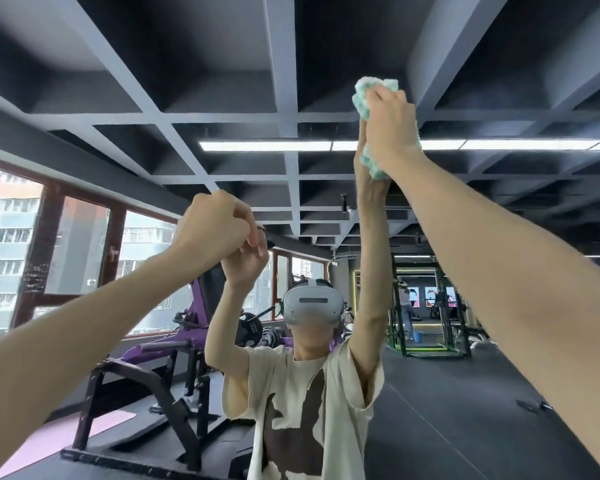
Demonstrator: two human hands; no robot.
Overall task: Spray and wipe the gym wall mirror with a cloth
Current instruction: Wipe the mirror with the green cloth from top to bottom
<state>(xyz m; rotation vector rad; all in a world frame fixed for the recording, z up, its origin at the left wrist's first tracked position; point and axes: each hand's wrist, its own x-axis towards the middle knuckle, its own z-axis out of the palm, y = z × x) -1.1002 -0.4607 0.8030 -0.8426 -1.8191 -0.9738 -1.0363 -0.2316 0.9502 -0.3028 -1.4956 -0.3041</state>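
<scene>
Covering most of cloth [363,97], right hand [390,123]; left hand [215,226] curled, contents unclear.

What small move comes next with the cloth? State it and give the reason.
Probably draw the cloth down the mirror in one stroke. The right hand grips it bunched, pressed high on the glass with the arm stretched up, so most of the glass lies below. The left hand is curled lower down, apart from the cloth.

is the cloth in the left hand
No, the right hand grips the cloth, raised high.
</scene>
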